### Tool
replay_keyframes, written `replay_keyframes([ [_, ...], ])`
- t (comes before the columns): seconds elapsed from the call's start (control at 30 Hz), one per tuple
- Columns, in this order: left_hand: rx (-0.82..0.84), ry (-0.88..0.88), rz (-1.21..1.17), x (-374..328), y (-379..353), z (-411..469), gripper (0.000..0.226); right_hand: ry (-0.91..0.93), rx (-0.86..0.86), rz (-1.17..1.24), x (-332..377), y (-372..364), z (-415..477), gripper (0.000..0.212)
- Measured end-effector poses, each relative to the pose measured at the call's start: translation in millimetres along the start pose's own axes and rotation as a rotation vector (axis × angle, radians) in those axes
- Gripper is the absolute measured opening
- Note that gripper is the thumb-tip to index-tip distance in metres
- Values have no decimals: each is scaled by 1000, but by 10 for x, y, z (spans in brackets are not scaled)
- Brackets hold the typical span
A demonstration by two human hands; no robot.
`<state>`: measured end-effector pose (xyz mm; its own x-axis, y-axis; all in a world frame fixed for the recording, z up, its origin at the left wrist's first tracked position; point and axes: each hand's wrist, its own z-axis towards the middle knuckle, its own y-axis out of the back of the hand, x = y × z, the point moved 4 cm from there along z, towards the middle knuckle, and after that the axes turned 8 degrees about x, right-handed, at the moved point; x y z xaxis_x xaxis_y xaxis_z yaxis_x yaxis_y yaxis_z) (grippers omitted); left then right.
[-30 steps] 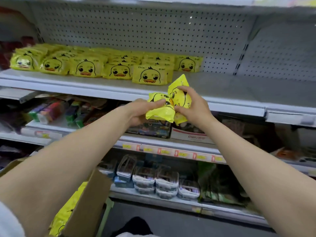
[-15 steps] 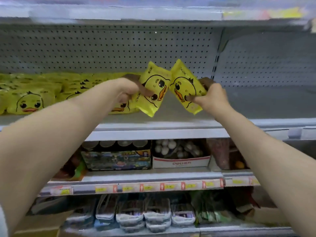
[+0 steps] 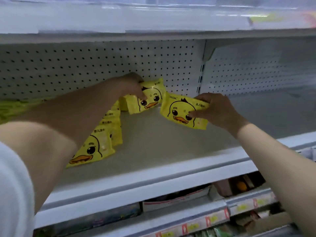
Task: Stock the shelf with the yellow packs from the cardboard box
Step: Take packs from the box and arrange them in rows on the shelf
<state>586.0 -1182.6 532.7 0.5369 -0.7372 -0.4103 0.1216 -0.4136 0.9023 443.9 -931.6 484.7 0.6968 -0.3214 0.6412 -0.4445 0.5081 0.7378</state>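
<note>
Both hands are deep in the shelf (image 3: 153, 170), one yellow pack each. Left hand (image 3: 131, 86) pinches the far pack (image 3: 150, 98) by its top-left corner, thumb over the duck face, and holds it upright close to the pegboard back wall (image 3: 102, 65) — my read is it's closing out the far end of the row of packs (image 3: 102, 134) that runs near-to-far on the left, each one leaning on the next. Right hand (image 3: 217, 110) grips the second pack (image 3: 184, 113) by its right edge, thumb on front, fingers behind; the pack is face-out and tilted, and whether it touches the shelf floor I can't tell. It sits just right of the row's far end, so likely the start of a new column — back-first, so later packs can be added in front. Bare shelf to the right and near leaves plenty to fill. The cardboard box isn't in view. Risk: an upright soft pack may slump once released unless it's leaned on a neighbour or the wall.
</note>
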Motion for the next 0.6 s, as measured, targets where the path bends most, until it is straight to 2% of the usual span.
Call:
replay_keyframes([
  [0.1, 48, 39, 118, 97, -77, 225, 66, -2, 15, -21, -72, -33, 161, 42],
  [0.47, 16, -78, 464, 237, -166, 527, 72, 29, 149, 60, -141, -176, 514, 37],
  [0.53, -31, -69, 603, 247, -201, 487, 70, 42, 160, 54, -130, -188, 536, 37],
  [0.6, -182, -47, 788, 179, -212, 407, 66, 57, 182, 71, -117, -208, 547, 37],
])
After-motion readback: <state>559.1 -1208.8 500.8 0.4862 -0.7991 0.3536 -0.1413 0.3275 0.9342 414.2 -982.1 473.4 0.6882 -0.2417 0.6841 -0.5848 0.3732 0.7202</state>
